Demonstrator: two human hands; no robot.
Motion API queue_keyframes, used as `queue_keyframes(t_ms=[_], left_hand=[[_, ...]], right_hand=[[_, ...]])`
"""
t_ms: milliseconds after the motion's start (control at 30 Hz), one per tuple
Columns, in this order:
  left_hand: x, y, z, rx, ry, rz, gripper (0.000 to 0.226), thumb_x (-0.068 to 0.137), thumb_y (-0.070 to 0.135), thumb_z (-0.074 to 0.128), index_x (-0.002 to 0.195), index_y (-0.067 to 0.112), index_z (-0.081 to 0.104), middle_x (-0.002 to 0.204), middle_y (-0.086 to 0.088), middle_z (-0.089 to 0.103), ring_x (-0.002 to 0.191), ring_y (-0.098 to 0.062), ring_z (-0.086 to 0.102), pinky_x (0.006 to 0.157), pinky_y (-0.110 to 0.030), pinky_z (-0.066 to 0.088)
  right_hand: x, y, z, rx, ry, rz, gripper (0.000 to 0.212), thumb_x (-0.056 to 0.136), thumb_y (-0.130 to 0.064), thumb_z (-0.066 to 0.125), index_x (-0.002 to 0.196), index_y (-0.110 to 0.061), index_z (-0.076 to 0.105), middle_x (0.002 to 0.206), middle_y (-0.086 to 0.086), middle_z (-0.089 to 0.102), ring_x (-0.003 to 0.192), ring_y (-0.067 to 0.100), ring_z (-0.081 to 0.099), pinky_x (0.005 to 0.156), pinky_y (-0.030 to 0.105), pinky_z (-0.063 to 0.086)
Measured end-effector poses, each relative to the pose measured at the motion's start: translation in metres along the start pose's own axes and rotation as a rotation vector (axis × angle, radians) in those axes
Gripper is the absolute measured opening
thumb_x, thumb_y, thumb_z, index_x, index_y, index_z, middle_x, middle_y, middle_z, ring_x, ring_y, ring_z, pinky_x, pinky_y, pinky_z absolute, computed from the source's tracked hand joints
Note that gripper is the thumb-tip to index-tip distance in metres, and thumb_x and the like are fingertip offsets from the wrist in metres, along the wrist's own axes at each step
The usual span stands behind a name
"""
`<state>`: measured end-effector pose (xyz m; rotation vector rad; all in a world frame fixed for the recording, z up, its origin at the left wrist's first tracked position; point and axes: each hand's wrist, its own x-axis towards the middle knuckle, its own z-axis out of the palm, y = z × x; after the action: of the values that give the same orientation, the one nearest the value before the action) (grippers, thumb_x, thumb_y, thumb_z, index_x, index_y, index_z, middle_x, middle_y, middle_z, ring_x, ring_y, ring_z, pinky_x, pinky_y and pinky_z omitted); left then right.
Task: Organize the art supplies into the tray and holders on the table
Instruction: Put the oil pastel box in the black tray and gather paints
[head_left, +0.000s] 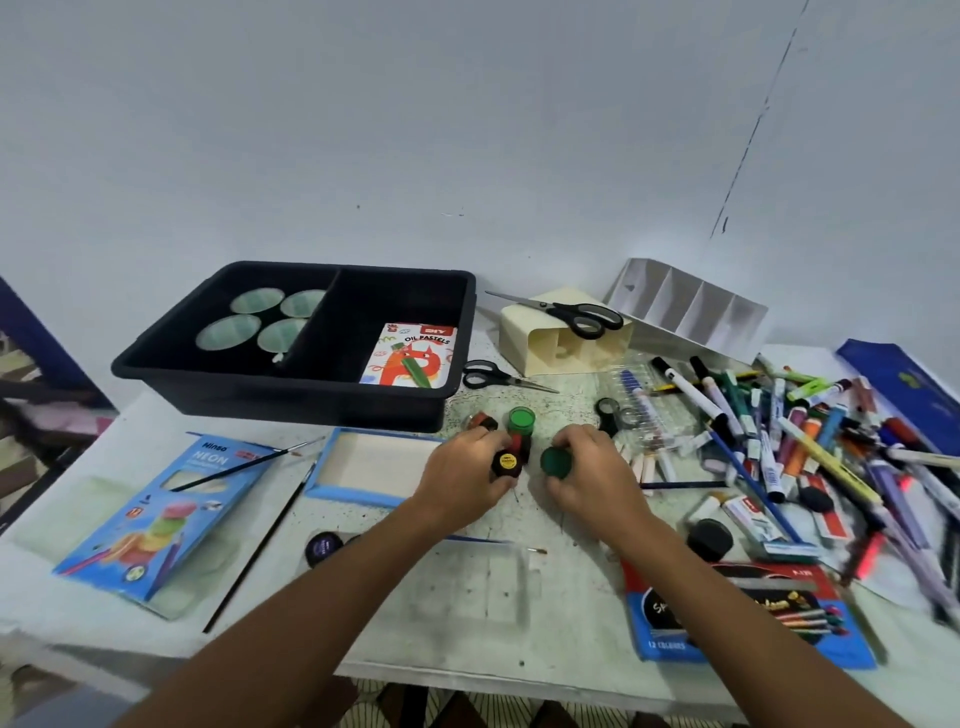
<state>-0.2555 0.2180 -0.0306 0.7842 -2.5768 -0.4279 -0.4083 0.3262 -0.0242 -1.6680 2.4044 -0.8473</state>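
Observation:
My left hand (465, 475) grips a small paint pot with a yellow-labelled black lid (506, 462) at the middle of the table. My right hand (592, 475) holds a dark green paint pot (556, 461) right beside it. Just behind stand a light green pot (521, 420) and a red pot (482, 422). The black divided tray (244, 376) sits behind them on the left, holding several round palettes (228, 331) and an oil pastels box (413, 361). A cream holder (524, 338) lies on its side, and a white divided holder (685, 306) leans by the wall.
A big heap of markers, pens and brushes (810, 431) covers the right side. Two pairs of scissors (498, 375) lie near the cream holder. A neon colour box (156, 514), loose brushes (260, 545), an open blue box (369, 462) and a pencil pack (737, 613) lie in front.

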Motion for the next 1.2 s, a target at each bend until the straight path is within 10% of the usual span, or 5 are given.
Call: queue_keyframes(t_ms=[367,633,1200], left_hand=[[-0.059,-0.03,-0.091,-0.287,-0.169,-0.049,0.024,0.073,0.016,0.078,0.093,0.021,0.066,0.089,0.008,0.065,0.081,-0.002,0.054,0.068,-0.012,0.039],[-0.089,-0.043,-0.103,-0.235,-0.239,-0.076,0.028,0.072,0.017,0.078,0.097,0.025,0.067,0.092,0.012,0.063,0.085,0.0,0.051,0.069,-0.012,0.038],[-0.105,-0.053,-0.086,0.078,-0.287,0.054,0.038,0.076,0.031,0.074,0.113,0.023,0.07,0.108,0.005,0.057,0.102,-0.014,0.046,0.087,-0.039,0.042]], right_hand=[[-0.013,-0.054,0.01,0.563,-0.263,-0.217,0.041,0.072,-0.002,0.074,0.104,-0.021,0.058,0.098,0.0,0.061,0.088,0.012,0.059,0.075,0.026,0.049],[-0.026,-0.072,0.021,0.471,-0.376,-0.34,0.039,0.07,-0.009,0.07,0.108,-0.014,0.067,0.1,-0.006,0.058,0.092,-0.002,0.054,0.076,0.007,0.037],[-0.044,-0.076,0.041,0.091,-0.294,-0.566,0.04,0.08,-0.024,0.075,0.117,-0.012,0.067,0.107,0.001,0.055,0.102,0.019,0.05,0.084,0.03,0.045]])
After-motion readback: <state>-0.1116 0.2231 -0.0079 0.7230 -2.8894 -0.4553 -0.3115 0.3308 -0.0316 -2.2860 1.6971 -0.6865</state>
